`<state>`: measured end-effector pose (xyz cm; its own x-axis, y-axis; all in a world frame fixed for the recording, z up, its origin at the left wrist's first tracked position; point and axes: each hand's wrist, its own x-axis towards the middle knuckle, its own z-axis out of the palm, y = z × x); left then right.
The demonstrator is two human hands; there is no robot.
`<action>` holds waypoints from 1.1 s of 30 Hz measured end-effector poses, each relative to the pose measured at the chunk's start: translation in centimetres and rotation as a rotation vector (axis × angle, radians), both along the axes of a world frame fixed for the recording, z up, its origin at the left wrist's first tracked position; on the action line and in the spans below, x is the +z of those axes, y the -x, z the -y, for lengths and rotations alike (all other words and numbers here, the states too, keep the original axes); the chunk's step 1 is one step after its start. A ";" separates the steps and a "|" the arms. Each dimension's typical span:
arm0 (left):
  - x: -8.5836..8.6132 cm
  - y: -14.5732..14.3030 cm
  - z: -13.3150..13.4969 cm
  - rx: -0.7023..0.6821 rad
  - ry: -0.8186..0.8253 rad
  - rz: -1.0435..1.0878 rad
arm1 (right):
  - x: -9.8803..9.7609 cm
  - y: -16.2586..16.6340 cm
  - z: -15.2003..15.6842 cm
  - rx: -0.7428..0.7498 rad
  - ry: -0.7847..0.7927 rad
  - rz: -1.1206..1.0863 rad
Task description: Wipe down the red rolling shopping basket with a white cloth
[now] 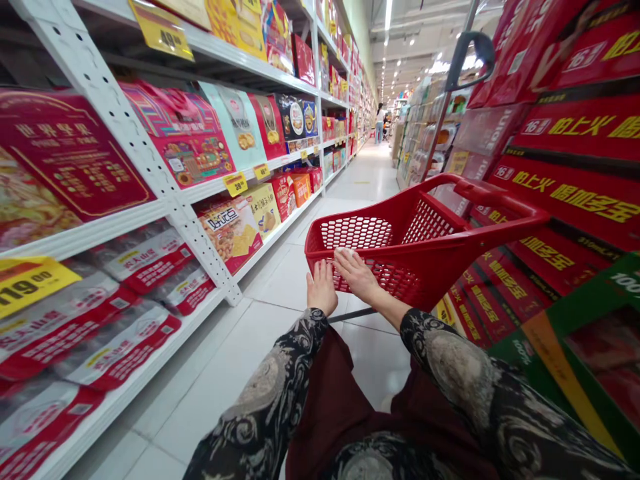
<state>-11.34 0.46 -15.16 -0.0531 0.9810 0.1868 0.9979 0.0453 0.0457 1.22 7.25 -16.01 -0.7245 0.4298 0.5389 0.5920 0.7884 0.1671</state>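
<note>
A seen-from-above view down a supermarket aisle: a person in patterned black-and-grey sleeves (270, 387) and dark red trousers (340, 400) reaches both bare hands forward to a red plastic shopping cart with mesh-like holes in its basket (435, 250). The cart stands in front of the person on a pale tiled floor (200, 373), turned so that its red loop handle (530, 213) points to the right, toward stacked red cartons with yellow lettering (565, 187). The left hand (323, 288) is upright, fingers extended at the basket's near end; its grip is wide, wrapped around nothing, and whether the fingertips press the plastic is unclear. The right hand (356, 273) lies just beside it, fingers stretched over the rim, with a small white patch (346, 251) at the fingertips; whether that is cloth or paper, and whether this grip closes on it, cannot be told. To the left run white metal shelves (186, 230) of boxed goods. The step in hand looks like working at, or steadying, the cart's near rim. Carrying it on seems to call for the right fingers to keep light contact along the plastic edge, and the left to brace the basket so it does not roll.
</note>
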 end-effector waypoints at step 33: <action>-0.8 1.6 0.6 0.072 0.005 0.022 | 0.1 0.8 0.4 0.093 -0.035 -0.057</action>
<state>-12.93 -0.15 -16.00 -0.1279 0.9754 0.1797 0.9908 0.1176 0.0672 0.39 6.87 -15.88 -0.7278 0.3422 0.5943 0.5261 0.8345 0.1637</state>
